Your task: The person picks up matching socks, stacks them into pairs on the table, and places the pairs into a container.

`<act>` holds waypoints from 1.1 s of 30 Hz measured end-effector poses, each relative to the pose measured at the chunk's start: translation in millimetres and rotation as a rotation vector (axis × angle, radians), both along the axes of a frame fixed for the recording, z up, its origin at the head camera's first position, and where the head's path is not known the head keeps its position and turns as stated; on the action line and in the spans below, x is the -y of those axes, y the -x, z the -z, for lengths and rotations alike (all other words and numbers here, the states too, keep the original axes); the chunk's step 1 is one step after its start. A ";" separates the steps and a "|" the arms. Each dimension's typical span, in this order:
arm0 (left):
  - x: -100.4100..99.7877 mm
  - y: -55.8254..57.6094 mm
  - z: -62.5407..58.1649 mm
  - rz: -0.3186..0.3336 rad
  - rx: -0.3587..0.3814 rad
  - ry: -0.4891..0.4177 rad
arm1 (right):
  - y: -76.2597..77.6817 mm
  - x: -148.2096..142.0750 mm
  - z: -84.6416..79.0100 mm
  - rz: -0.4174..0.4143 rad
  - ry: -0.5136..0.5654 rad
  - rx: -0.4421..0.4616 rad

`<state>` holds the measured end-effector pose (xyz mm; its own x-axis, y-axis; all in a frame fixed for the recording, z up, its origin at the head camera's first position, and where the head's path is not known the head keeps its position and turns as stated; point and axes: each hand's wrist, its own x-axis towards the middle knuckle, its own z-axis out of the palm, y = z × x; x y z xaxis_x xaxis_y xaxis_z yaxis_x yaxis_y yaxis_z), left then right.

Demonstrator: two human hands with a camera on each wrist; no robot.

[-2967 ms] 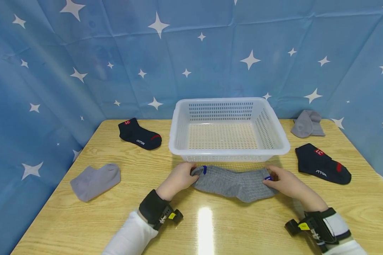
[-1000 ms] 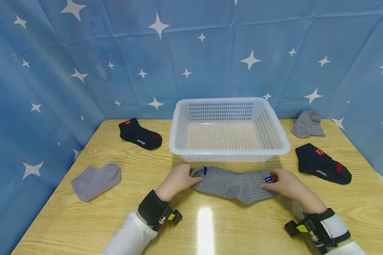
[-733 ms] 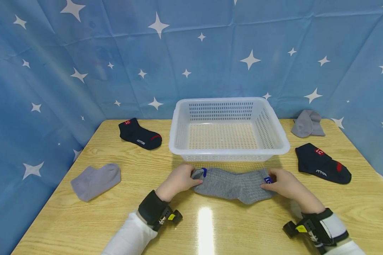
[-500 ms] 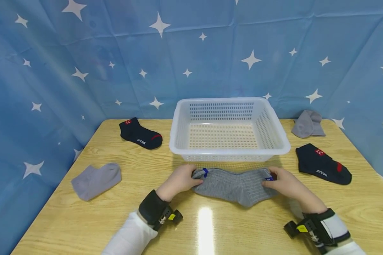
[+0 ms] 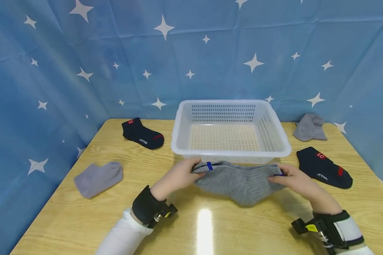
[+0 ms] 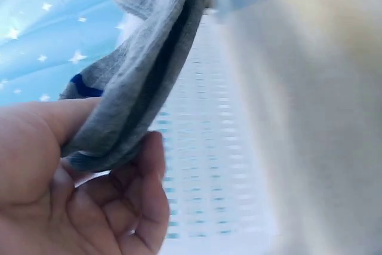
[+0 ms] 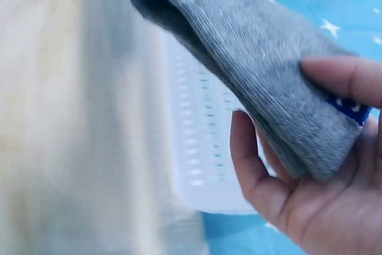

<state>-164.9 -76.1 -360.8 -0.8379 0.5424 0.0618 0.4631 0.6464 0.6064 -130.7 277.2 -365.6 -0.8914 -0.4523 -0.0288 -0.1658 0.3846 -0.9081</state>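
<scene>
A grey sock (image 5: 242, 182) with blue marks spans the gap between my hands, in front of the basket, and its middle sags down. My left hand (image 5: 180, 173) pinches the end with the blue stripe. At the cuff with the blue label, my right hand (image 5: 297, 180) pinches the other end between thumb and fingers. In the left wrist view, the grey fabric (image 6: 140, 82) shows a dark fold between layers. The right wrist view also shows layered fabric (image 7: 256, 64). Whether this is one sock or two stacked, I cannot tell.
Behind the sock stands a white perforated basket (image 5: 231, 153). Left of it lie a black sock (image 5: 143, 135) and a light grey sock (image 5: 99, 179). Another light grey sock (image 5: 309, 128) and another black sock (image 5: 323, 169) lie to the right on the wooden table (image 5: 92, 219).
Both hands have raised the ends of the grey sock off the table, and its middle now hangs. The right hand has shifted slightly right. The head view has tilted a little.
</scene>
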 end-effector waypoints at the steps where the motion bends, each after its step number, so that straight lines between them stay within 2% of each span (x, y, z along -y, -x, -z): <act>1: 0.4 0.3 -5.9 0.006 -0.006 -0.019 | 0.8 -1.8 -2.5 -0.009 0.027 -0.015; 4: 2.5 4.3 -22.8 0.007 -0.041 -0.087 | 4.8 -4.9 -13.4 -0.002 0.078 -0.094; 10: 6.3 23.5 -38.5 -0.077 -0.144 -0.196 | 15.3 6.9 -36.4 0.221 0.002 -0.302; 14: 5.4 39.1 -42.5 -0.143 -0.211 -0.194 | 30.7 21.5 -40.8 0.412 0.007 -0.419; 17: 3.8 51.9 -41.9 -0.172 -0.241 -0.142 | 47.6 32.1 -38.5 0.521 -0.006 -0.454; 20: 2.0 65.5 -38.1 -0.164 -0.257 -0.055 | 64.9 37.4 -34.4 0.551 -0.085 -0.423; 23: -0.5 78.8 -32.6 -0.148 -0.268 0.023 | 79.6 38.4 -31.4 0.540 -0.136 -0.358; 28: -6.1 95.1 -26.2 -0.147 -0.213 0.089 | 96.7 36.6 -30.0 0.492 -0.163 -0.220; 33: -11.0 105.7 -24.5 -0.177 -0.150 0.150 | 109.6 36.8 -30.6 0.437 -0.218 -0.033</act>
<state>-270.6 -65.1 -336.2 -0.9078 0.4010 0.1224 0.4126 0.8025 0.4309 -240.3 240.4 -335.0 -0.9985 -0.0222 -0.0494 0.0259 0.6050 -0.7958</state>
